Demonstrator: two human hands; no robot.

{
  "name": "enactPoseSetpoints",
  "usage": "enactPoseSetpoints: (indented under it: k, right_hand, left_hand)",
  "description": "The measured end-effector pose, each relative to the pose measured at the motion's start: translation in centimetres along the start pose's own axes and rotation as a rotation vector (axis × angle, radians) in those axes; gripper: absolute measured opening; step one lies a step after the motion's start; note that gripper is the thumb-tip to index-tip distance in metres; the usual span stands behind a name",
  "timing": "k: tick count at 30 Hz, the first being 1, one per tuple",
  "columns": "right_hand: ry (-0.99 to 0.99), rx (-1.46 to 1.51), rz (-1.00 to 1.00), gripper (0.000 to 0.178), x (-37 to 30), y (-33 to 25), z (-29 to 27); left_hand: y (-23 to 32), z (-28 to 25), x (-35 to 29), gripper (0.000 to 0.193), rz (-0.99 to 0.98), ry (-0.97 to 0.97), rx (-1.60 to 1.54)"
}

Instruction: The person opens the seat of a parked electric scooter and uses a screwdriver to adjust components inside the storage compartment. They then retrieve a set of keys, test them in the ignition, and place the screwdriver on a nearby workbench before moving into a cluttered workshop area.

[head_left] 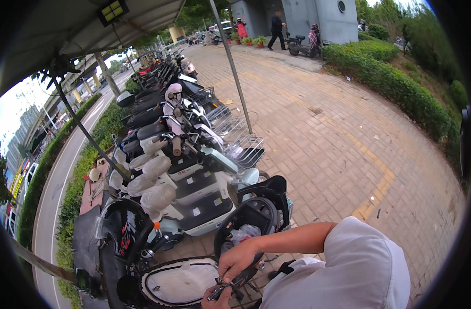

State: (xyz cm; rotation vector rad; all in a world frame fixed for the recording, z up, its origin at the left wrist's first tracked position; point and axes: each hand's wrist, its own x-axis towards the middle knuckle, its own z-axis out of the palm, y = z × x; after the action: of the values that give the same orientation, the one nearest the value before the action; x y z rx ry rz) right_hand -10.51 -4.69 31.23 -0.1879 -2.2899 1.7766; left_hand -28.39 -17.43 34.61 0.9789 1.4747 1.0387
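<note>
My right hand (239, 261) reaches in from the right, its fingers pinched on a small dark metal part (226, 284). Just below, by the lower edge of the picture, my left hand (218, 299) grips the same part from underneath. What kind of part it is cannot be made out. Left of my hands lies an upturned scooter seat (181, 282), its whitish underside facing up within a black rim. Beyond my right hand is a black scooter storage bucket (269, 208) with a crumpled clear plastic bag (245, 234) inside.
Electric scooters (202, 206) stand in a long row, some with plastic-wrapped seats. A black scooter body panel (123, 229) sits at left. Metal poles (233, 67) hold up a canopy (50, 31). Brick paving (323, 149) spreads rightward to a hedge (400, 87). A person (277, 31) walks far off.
</note>
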Motion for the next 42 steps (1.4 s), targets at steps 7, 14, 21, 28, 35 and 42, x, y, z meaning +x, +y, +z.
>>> enactPoseSetpoints:
  k: [7, 14, 21, 28, 35, 42]
  right_hand:
    - [0.140, 0.542, 0.084, 0.033, 2.2, 0.8, 2.1]
    - [0.519, 1.130, 0.134, 0.039, 1.5, 1.5, 2.5]
    - [0.652, 0.949, 0.137, 0.016, 0.8, 1.7, 3.7]
    - [0.458, 0.771, 0.282, 0.015, 2.2, 1.2, 5.3]
    - [0.399, 0.484, 0.209, 0.025, 3.9, 0.9, 7.4]
    - [0.431, 0.331, 0.131, 0.062, 5.5, 0.9, 7.4]
  left_hand:
    - [-2.1, -2.3, 1.1, 0.012, 0.028, 0.135, -0.107]
    - [-3.4, -4.3, 1.6, 0.019, 0.026, 0.186, -0.214]
    - [-3.7, -6.4, 1.0, 0.017, 0.028, 0.178, -0.710]
    - [-3.9, -8.2, -0.3, 0.012, 0.186, 0.039, -1.019]
    - [-5.7, -9.1, -2.2, 0.024, 0.136, 0.071, -0.982]
    - [-5.7, -8.6, -2.5, 0.034, 0.060, 0.072, -1.059]
